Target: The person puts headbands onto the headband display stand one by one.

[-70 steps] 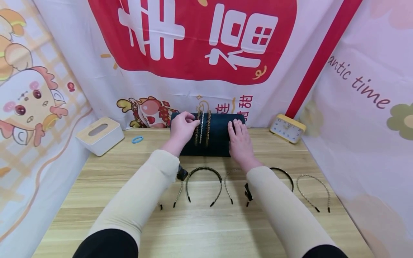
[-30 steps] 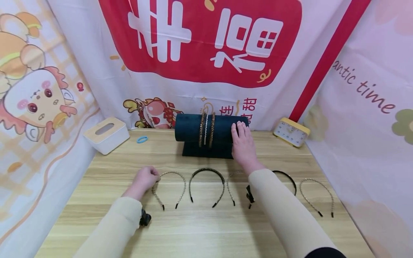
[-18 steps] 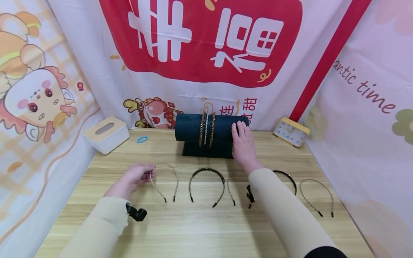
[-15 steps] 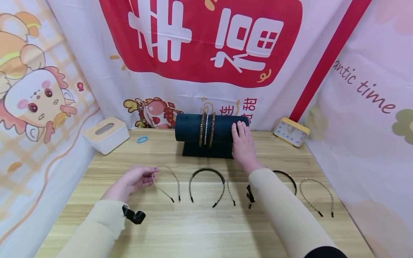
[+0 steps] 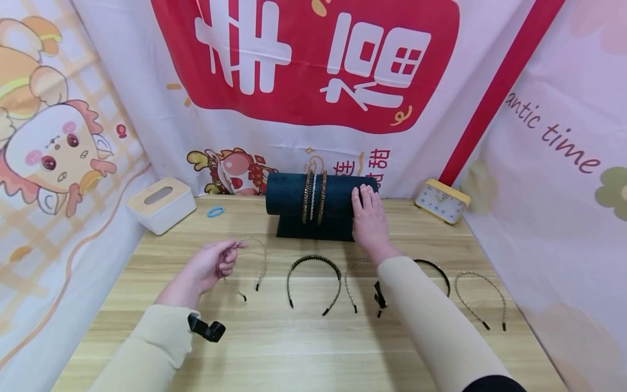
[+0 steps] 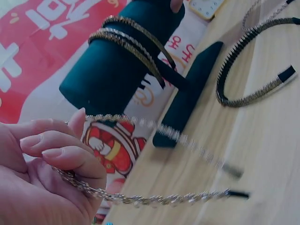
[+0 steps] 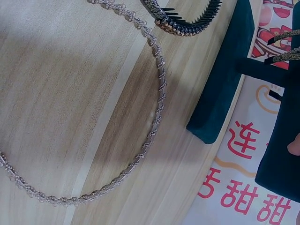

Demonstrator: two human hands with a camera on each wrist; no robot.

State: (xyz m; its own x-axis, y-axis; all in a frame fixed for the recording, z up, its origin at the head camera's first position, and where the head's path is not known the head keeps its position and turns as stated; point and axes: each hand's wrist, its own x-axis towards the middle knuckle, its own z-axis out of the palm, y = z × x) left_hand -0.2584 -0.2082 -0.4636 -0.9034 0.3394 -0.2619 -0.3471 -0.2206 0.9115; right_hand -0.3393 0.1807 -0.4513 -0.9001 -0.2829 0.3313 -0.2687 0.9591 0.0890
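My left hand (image 5: 208, 267) grips a thin gold braided headband (image 5: 265, 258) near the top of its arch, raised over the left part of the table. In the left wrist view the fingers curl round this headband, and its two dark-tipped ends (image 6: 239, 194) point away from the palm. A dark green padded roll stand (image 5: 289, 193) stands at the back, with three headbands (image 5: 321, 201) looped side by side round its middle. My right hand (image 5: 370, 223) rests on the roll's right end with fingers extended. The right wrist view shows only a fingertip (image 7: 294, 146) of it.
On the table lie a dark toothed headband (image 5: 313, 257), a pale twisted one (image 7: 159, 93) partly under the right forearm, a black one (image 5: 437, 268) and a gold one (image 5: 502, 299). Behind are a tissue box (image 5: 168, 212), blue ring (image 5: 215, 212) and yellow clock (image 5: 442, 200).
My left hand has left the headbands on the roll, come down to the table's left side, taken the gold braided headband and lifted it. The right hand has stayed on the roll.
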